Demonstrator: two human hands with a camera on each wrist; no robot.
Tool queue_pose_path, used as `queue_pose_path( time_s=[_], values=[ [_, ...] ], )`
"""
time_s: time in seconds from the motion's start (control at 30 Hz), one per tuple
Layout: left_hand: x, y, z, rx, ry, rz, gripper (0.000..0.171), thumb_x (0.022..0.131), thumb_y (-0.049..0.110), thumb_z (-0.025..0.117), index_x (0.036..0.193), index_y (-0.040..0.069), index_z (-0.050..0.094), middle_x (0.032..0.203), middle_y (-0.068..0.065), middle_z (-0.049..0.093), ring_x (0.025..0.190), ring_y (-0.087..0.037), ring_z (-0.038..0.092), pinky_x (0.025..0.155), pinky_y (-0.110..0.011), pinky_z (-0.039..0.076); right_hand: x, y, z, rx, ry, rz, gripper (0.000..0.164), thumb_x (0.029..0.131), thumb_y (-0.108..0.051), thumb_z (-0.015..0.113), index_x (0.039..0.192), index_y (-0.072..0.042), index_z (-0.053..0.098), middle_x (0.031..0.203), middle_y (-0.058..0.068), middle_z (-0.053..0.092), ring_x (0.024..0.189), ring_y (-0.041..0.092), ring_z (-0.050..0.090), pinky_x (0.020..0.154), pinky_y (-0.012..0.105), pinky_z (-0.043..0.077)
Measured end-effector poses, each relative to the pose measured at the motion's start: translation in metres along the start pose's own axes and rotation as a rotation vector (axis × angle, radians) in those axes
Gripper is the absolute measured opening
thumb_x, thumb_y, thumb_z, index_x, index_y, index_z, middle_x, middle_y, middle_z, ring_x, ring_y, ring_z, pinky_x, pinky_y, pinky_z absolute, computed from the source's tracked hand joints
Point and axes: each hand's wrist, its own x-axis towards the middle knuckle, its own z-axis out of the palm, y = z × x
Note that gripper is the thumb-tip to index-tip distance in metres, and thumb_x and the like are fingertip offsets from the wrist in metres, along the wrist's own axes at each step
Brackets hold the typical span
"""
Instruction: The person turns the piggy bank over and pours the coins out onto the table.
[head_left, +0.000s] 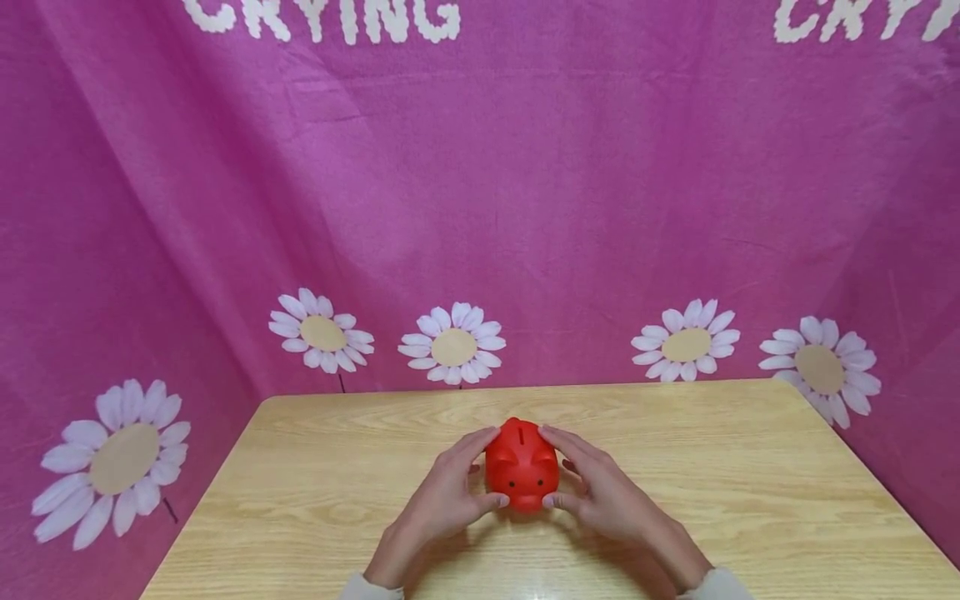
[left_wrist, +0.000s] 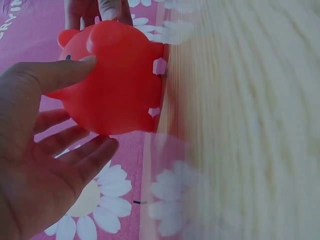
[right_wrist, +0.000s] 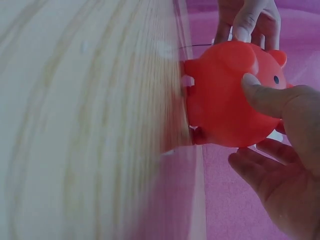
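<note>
A red piggy bank (head_left: 522, 457) stands upright on the wooden table (head_left: 337, 442), its snout facing me and its coin slot on top. My left hand (head_left: 447, 490) holds its left side, thumb by the snout and fingers reaching toward the back. The right hand (head_left: 606, 492) mirrors this on the other side. In the left wrist view the thumb lies across the front of the piggy bank (left_wrist: 117, 85), with the fingers spread along its side. The piggy bank's short feet (right_wrist: 192, 107) meet the tabletop in the right wrist view.
A pink-purple cloth (head_left: 555, 183) printed with white daisies and lettering hangs behind the table and along both sides. The table's far edge (head_left: 570, 387) lies a short way beyond the piggy bank. Light sleeves (head_left: 367, 588) cover the forearms.
</note>
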Motion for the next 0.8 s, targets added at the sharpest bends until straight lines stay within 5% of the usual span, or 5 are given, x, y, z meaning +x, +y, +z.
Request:
queue_pose_path(
  time_s=[0.43, 0.67, 0.8],
  values=[
    [-0.0012, -0.0016, -0.0031, -0.171, 0.078, 0.065, 0.074, 0.086, 0.020, 0.088, 0.154, 0.014, 0.058, 0.149, -0.006, 0.066, 0.127, -0.029, 0.066, 0.096, -0.048, 0.066, -0.0002, -0.0055, -0.0013, 0.107, 0.039, 0.012, 0.079, 0.093, -0.015, 0.083, 0.163, -0.012, 0.046, 0.154, 0.010, 0.062, 0.140, 0.038, 0.062, 0.111, 0.055, 0.054],
    [0.0009, 0.0035, -0.0021, -0.286, 0.139, 0.073, 0.065, 0.089, 0.021, 0.087, 0.150, 0.018, 0.062, 0.149, -0.004, 0.065, 0.132, -0.029, 0.064, 0.102, -0.050, 0.063, 0.0003, -0.0056, -0.0043, 0.136, 0.099, -0.018, 0.070, 0.095, -0.025, 0.082, 0.157, -0.008, 0.053, 0.142, 0.013, 0.071, 0.133, 0.040, 0.068, 0.107, 0.053, 0.057],
    [0.0015, 0.0055, -0.0014, -0.360, 0.158, 0.069, 0.062, 0.091, 0.017, 0.085, 0.149, 0.017, 0.063, 0.147, -0.005, 0.064, 0.133, -0.030, 0.063, 0.098, -0.045, 0.065, 0.0023, -0.0064, -0.0053, 0.175, 0.134, -0.046, 0.064, 0.096, -0.017, 0.081, 0.152, -0.002, 0.056, 0.136, 0.018, 0.073, 0.126, 0.033, 0.073, 0.102, 0.051, 0.060]
  ],
)
